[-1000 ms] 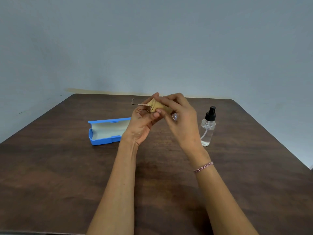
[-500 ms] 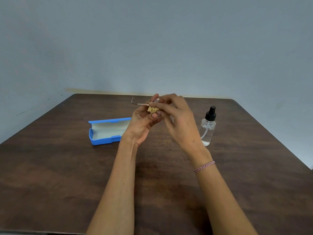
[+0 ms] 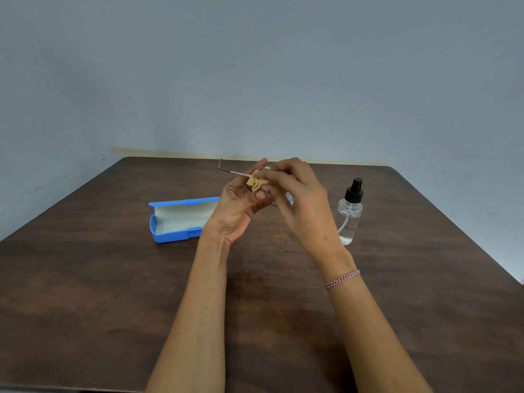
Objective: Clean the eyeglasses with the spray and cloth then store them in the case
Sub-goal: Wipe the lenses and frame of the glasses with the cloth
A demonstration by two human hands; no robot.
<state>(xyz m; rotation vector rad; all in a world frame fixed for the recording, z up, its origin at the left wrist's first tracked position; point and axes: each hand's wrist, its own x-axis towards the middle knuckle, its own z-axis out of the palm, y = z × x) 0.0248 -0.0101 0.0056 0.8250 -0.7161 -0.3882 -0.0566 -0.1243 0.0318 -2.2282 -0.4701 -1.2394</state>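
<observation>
The dark wooden surface (image 3: 113,293) carries everything the task needs. The blue eyeglass case (image 3: 181,219) lies on it to the left, lid thrown back and its pale lining bare, so nothing is stored yet.

Both hands are raised above the middle of the surface, just right of the case. The left hand (image 3: 238,211) is turned palm up, its fingers curled round the frame to steady it. The right hand (image 3: 300,205) comes in from the other side, and its fingers (image 3: 283,175) pinch a cloth against the glasses.

The clear spray bottle (image 3: 349,214) with a black pump top stands upright just right of the hands, with nobody touching it. Since it stands aside while the cloth is in use, spraying is probably over, though no wetness can be made out on the lenses.

The eyeglasses (image 3: 229,171) are held in the air between the two hands. One thin temple arm juts out to the left, and the lenses are mostly hidden by fingers. The tan cloth (image 3: 257,182) is bunched into a small wad at the near lens.

I judge this to be the wiping step, about midway. Left to do: finish both lenses, fold the temple arms, lay the glasses in the case and close the lid.
</observation>
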